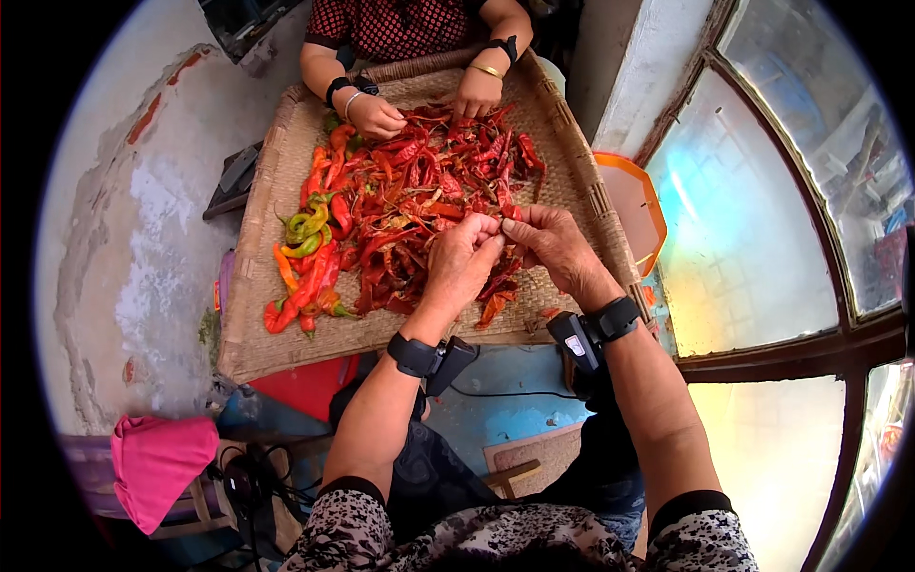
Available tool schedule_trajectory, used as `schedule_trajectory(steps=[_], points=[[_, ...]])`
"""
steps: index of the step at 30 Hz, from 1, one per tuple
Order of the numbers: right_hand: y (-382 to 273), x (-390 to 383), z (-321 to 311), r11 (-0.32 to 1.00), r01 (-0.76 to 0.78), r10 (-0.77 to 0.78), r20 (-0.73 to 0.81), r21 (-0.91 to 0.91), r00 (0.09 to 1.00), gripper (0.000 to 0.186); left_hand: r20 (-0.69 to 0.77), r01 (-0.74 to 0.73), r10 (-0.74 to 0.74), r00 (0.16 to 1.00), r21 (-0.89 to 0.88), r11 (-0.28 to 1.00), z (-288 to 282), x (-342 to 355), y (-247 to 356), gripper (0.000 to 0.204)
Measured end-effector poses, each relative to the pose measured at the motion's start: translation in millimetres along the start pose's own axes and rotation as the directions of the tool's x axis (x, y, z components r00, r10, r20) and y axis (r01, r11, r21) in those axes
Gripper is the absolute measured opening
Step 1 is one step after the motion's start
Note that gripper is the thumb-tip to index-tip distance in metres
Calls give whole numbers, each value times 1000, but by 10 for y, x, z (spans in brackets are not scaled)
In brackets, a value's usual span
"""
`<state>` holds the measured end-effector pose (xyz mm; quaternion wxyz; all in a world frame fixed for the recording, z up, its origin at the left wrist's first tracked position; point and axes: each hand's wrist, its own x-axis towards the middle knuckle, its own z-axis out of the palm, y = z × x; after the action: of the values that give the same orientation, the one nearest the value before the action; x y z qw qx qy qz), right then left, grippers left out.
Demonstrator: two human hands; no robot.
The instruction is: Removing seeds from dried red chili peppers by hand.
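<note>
A shallow woven tray [257,343] lies before me, heaped with dried red chili peppers [410,176]. Along its left side are fresh red chili peppers [310,286] and a few yellow-green ones [307,227]. Over the near right part of the heap, my left hand [464,259] and my right hand [558,248] meet, thumbs and fingertips pinched together. Between them is a dried red chili pepper [512,213], its lower end hidden by my fingers. Each wrist wears a black band with a small box.
Across the tray, another person's hands [379,116] work in the peppers. An orange-rimmed container [634,205] stands right of the tray, beside framed glass panes [734,219]. A rough wall [143,238] is on the left. A pink cloth [164,467] hangs at lower left, near black cables.
</note>
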<state>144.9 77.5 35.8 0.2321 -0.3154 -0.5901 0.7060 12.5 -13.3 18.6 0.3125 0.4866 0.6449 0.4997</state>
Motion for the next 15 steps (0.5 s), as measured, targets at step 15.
schedule_trajectory(steps=[15], points=[[-99,-24,-395,991,41,-48,-55,-128,997,24,264,-113,-114,958,710,695,-14,-264,93,28]])
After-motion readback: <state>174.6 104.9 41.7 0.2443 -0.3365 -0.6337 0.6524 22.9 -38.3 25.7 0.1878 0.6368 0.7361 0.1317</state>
